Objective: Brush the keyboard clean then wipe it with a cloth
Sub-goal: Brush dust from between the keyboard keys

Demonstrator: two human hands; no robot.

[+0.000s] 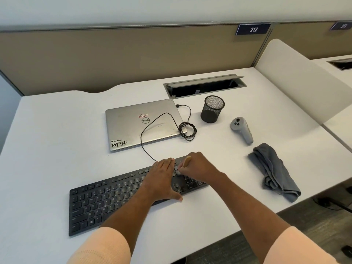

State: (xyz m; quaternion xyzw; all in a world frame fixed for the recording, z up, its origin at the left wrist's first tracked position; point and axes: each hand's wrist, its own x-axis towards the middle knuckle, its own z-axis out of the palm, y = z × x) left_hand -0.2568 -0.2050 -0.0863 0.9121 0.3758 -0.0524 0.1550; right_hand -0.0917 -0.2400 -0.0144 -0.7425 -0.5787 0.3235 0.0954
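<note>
White desk bears one black keyboard, long axis running near-left to far-right, with the left hand flat and straight-fingered on its keys, the right hand gripping the one brush at its right end, and the one grey cloth well apart, nearest that right hand.

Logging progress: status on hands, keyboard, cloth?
Left hand flat on keyboard. Right hand grips brush, bristles on right-side keys. Cloth lies bunched right of keyboard. Nothing blocking.
</note>
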